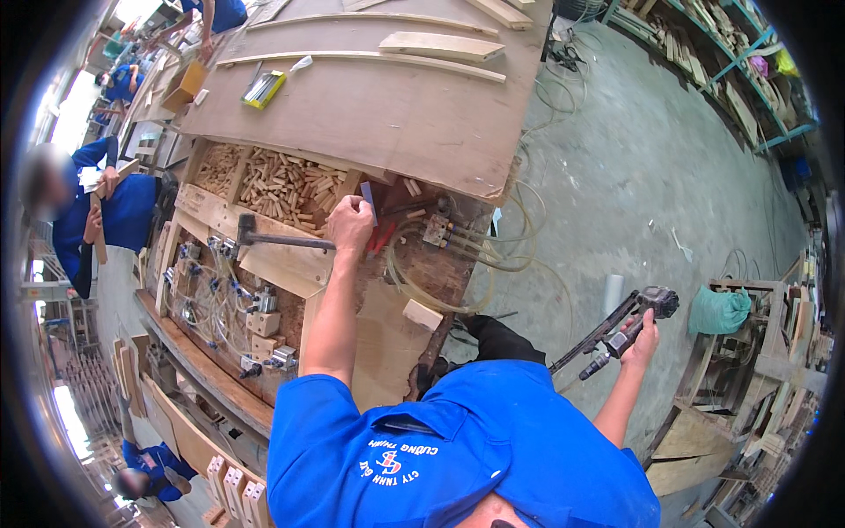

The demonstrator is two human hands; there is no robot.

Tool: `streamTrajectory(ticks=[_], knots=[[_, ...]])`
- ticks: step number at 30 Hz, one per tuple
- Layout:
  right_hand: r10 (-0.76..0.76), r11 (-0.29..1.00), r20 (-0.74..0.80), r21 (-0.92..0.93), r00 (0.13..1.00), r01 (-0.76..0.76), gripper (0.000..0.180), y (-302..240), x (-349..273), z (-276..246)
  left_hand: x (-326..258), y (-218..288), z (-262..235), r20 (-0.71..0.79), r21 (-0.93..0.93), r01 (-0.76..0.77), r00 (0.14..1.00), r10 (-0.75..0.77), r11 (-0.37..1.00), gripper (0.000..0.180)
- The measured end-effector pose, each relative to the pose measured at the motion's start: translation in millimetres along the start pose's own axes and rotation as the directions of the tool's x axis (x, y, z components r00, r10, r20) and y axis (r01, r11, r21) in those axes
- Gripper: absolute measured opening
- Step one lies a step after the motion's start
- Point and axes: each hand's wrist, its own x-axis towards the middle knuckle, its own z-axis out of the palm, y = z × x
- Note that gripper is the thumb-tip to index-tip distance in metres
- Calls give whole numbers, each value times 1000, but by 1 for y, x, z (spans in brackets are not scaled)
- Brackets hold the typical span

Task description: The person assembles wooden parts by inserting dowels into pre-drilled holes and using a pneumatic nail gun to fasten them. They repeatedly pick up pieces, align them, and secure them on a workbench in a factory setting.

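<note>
My left hand [350, 222] is closed over the bench, its fingers pinched on a thin, flat blue-grey strip [368, 202]. Just left of that wrist lies a hammer [286, 239] with a dark head; the end of its handle passes out of sight by my arm. Out to the right, above the floor, my right hand [642, 339] is wrapped round a black nail gun [606, 324], whose long magazine slants down to the left. Beside the left hand a bin of short wooden dowels [286, 187] and a red-handled tool [381, 238], partly covered, can be seen.
Clear hoses [519, 255] loop from an air fitting [436, 231] across the bench edge. Pneumatic valves and tubing [216, 295] fill the left bench. Wooden strips [440, 46] and a yellow box [264, 89] lie on the tabletop. A co-worker [110, 202] handles wood at left.
</note>
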Motion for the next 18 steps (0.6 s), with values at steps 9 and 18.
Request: streamTrajectory(ticks=[9,18], knots=[[-102,994,227,63,969,90,38,-49,-30,48,-9,-23,-30,344,-851,366,930,-128,376,14],[-150,987,411,108,899,116,41,-82,-59,93,-27,-22,-41,381,-866,378,923,-57,327,14]])
